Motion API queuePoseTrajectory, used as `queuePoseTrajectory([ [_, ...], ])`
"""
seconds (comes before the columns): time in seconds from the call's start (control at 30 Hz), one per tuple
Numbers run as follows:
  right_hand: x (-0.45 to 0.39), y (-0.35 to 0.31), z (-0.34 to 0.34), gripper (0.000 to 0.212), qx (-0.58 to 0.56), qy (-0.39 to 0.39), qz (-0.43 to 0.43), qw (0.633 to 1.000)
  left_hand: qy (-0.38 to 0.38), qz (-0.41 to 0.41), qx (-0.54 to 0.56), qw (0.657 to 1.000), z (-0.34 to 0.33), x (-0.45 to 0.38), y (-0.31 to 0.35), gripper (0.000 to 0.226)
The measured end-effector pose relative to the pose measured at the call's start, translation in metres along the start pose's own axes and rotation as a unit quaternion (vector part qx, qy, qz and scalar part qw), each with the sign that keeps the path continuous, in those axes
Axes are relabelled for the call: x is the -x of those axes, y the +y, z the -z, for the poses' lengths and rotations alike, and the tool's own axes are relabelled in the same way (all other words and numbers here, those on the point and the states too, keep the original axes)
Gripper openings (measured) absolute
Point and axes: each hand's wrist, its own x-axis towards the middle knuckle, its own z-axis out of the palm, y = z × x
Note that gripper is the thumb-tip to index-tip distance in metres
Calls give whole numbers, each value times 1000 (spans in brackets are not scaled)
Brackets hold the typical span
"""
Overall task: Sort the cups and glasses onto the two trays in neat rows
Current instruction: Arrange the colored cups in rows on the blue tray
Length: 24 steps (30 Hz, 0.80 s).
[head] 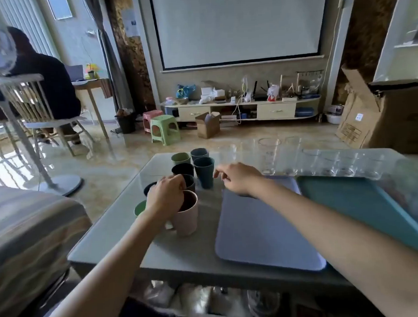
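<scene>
Down on the glossy grey surface (195, 252), the left hand (165, 196) curls its fingers over the rim of a matte pink cup (186, 217); the right hand (237, 178) hovers loose-fingered beside clear glasses (270, 159). Two smooth, round-cornered trays, lilac (259, 232) and teal (353, 200), lie bare.

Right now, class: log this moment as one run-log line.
left hand: grips pink cup | right hand: open, empty | purple tray: empty

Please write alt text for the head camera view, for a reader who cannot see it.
A person's left hand grips the rim of a pink cup among coloured cups on a grey table, while the right hand hovers open beside a dark teal cup. Two trays, lavender and teal, lie bare; clear glasses stand behind them.
</scene>
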Motion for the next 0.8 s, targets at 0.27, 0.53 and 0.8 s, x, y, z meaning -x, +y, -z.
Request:
queuePoseTrajectory([
  [0.27, -27, -29, -55, 49, 30, -67, 58, 996, 25, 71, 6, 997, -15, 27, -68, 12],
  [0.53, -52, -32, -86, 31, -4, -44, 95, 995, -51, 80, 114, 989, -18, 26, -85, 12],
  [0.8, -61, -51, -101, 29, 44, -33, 126, 991, -106, 59, -6, 993, -14, 28, -96, 25],
])
